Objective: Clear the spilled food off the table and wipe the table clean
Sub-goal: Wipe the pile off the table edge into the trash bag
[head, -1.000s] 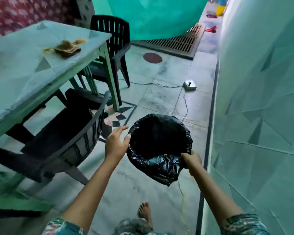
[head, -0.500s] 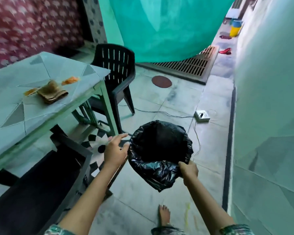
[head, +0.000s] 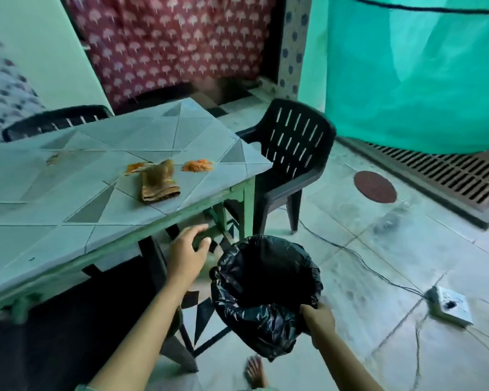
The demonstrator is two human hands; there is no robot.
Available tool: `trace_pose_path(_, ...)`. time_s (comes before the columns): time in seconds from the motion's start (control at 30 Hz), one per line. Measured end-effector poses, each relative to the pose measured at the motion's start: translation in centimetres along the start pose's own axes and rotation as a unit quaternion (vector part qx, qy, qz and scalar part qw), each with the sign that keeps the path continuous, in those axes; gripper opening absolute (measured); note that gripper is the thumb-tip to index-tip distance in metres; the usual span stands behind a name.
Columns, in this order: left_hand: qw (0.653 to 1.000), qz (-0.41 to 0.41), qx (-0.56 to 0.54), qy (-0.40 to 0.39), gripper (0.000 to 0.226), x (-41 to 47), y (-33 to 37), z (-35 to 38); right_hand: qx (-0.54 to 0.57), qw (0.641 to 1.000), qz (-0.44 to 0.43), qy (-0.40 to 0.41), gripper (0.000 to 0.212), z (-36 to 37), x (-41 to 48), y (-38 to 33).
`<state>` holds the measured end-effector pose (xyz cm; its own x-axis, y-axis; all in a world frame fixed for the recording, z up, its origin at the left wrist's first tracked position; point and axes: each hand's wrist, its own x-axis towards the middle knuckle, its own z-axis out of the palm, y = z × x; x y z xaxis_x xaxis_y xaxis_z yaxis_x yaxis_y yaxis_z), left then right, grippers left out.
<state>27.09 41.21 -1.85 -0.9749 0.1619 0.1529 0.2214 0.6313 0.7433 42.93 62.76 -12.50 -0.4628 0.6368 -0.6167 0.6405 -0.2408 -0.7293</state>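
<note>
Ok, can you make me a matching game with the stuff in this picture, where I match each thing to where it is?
Things:
1. bin
2. brown cloth
3. white box
4. black chair

Places:
A. lying on the table next to the orange food
B. standing at the table's far end
C. held at its rim by the right hand
D. flat on the floor with a wire running to it

Pairs: 1-C, 2-A, 3-D, 4-B.
</note>
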Motion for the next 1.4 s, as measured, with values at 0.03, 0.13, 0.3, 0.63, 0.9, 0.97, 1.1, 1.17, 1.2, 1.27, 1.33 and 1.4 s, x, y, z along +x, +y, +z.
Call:
trace_pose_path(0.03,1.000,-0.013,0.006,0.014,0.026,1.4,-0.3,-0.4,-0.004,1.000,0.006,-0.010,0.012,0.9,0.8,-0.8)
trace_pose_path(0.13,0.996,-0.042,0.033,0.076,0.024,5.5,-0.9,-1.5,-0.020,0.998,0.017,-0.052,0.016,3.6,3.5,-3.7)
trace_pose_path(0.3,0.981,-0.091,0.064,0.159,0.023,11.8,-0.8,-3.2,-0.055,0.994,0.032,-0.091,0.009,7.7,7.6,-8.1)
trace_pose_path(0.63,0.952,-0.256,0.164,0.032,0.079,22.4,-4.2,-1.1,-0.116,0.980,0.061,-0.147,0.007,11.7,12.4,-11.8)
trace_pose_path(0.9,0.901,-0.328,0.271,0.088,0.058,24.6,-6.2,-1.4,-0.157,0.972,0.045,-0.170,0.013,14.0,15.3,-13.7)
trace_pose_path(0.97,0.896,-0.321,0.295,0.085,0.052,24.8,-6.5,-1.9,-0.168,0.970,0.034,-0.175,0.017,14.4,15.7,-14.2)
trace_pose_path(1.1,0.897,-0.290,0.323,0.087,0.055,24.7,-6.3,-1.2,-0.172,0.967,0.021,-0.187,0.019,15.1,16.5,-14.7)
trace_pose_path(1.17,0.899,-0.279,0.330,0.075,0.060,24.4,-6.3,-0.8,-0.170,0.968,0.017,-0.182,0.020,15.5,16.7,-14.8)
trace_pose_path(1.2,0.897,-0.273,0.339,0.070,0.058,24.3,-6.2,-0.9,-0.169,0.969,0.016,-0.177,0.019,15.7,16.7,-14.8)
trace_pose_path(1.27,0.894,-0.268,0.352,0.071,0.046,24.8,-6.1,-1.5,-0.170,0.971,0.018,-0.168,0.017,16.2,16.8,-15.0)
trace_pose_path(1.33,0.907,-0.243,0.331,0.091,0.040,25.7,-5.9,-2.5,-0.173,0.972,0.021,-0.157,0.018,16.7,16.9,-15.2)
trace_pose_path(1.4,0.944,-0.174,0.258,0.107,0.037,27.0,-5.4,-2.9,-0.174,0.973,0.024,-0.150,0.016,17.2,16.7,-15.2)
